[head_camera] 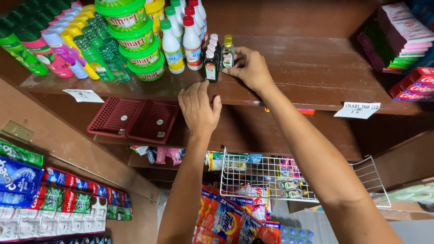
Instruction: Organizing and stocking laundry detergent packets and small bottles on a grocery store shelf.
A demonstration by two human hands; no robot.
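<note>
A row of small dark bottles (212,58) with pink and yellow caps stands on a brown wooden shelf (312,77). My right hand (249,68) rests on the shelf, its fingers touching the yellow-capped bottle (228,53) at the right of the row. My left hand (198,110) grips the shelf's front edge just below the frontmost dark bottle, fingers curled over the edge, holding no object.
Left of the row stand white bottles (181,40) with red and green caps, stacked green tubs (135,40) and coloured bottles (49,45). Two red baskets (135,119) sit on the shelf below. A white wire basket (289,176), detergent packs (230,217) and toothpaste boxes (413,86) lie around.
</note>
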